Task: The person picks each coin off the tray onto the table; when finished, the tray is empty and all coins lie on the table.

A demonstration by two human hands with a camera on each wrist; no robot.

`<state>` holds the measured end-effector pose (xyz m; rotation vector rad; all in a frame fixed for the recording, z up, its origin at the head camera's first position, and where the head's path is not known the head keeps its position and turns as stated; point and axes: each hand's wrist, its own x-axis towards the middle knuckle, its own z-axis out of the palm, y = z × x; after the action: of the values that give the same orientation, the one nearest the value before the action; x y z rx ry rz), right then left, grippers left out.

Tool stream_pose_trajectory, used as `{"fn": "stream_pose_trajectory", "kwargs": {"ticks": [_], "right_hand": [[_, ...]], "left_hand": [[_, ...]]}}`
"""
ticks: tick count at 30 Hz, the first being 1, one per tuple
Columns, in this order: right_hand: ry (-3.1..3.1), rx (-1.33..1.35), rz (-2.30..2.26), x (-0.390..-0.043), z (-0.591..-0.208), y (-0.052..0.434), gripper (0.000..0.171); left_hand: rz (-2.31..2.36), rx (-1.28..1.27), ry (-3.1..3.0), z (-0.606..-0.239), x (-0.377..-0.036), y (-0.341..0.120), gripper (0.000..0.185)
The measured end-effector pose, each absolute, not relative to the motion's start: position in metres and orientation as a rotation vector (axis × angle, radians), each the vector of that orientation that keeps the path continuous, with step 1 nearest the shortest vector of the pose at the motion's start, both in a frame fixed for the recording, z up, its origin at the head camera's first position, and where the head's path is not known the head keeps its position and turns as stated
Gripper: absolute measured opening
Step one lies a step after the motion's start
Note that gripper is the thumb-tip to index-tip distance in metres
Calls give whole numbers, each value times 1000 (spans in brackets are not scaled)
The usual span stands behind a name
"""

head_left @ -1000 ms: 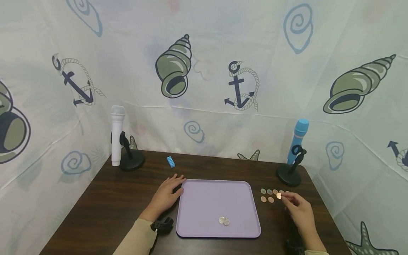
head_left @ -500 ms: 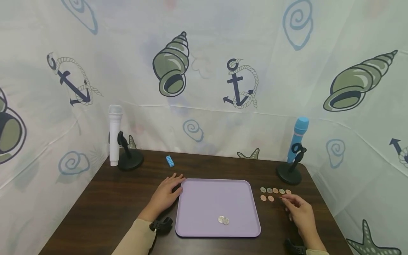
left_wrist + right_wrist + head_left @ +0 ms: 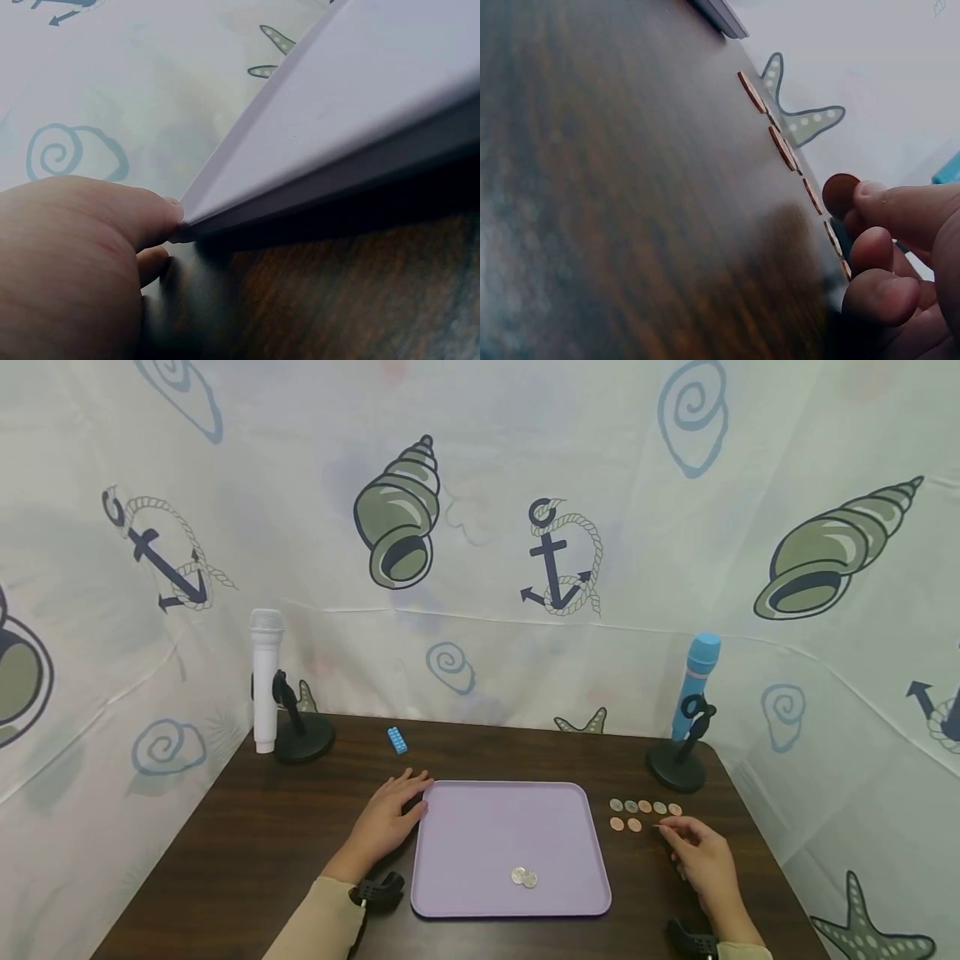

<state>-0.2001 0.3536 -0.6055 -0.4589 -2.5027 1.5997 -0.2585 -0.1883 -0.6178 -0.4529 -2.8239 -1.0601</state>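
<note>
From the head view, the right hand [image 3: 703,860] rests on the table [image 3: 247,827] right of the purple tray [image 3: 510,827], pinching a copper coin [image 3: 659,827] just near of the coin rows [image 3: 643,814]. The coins lie to the far left of this hand — the left hand [image 3: 390,818] is well apart, relaxed against the tray's far left corner.

From the left wrist view, the fingers [image 3: 112,217] touch the tray edge [image 3: 315,187], holding nothing.

From the right wrist view, the coin [image 3: 841,195] stands on edge between thumb and finger, just above the row of coins [image 3: 784,148].
</note>
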Motion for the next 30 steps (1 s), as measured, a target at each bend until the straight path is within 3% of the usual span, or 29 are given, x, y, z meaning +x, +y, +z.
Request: {"fn": "stream_pose_trajectory", "kwargs": {"ticks": [24, 30], "right_hand": [[-2702, -326, 1388, -202, -604, 356, 28], [-2652, -384, 1504, -200, -605, 356, 35]], "left_hand": [[-1023, -479, -2816, -618, -261, -186, 50], [-1024, -472, -2815, -618, -261, -186, 49]]}}
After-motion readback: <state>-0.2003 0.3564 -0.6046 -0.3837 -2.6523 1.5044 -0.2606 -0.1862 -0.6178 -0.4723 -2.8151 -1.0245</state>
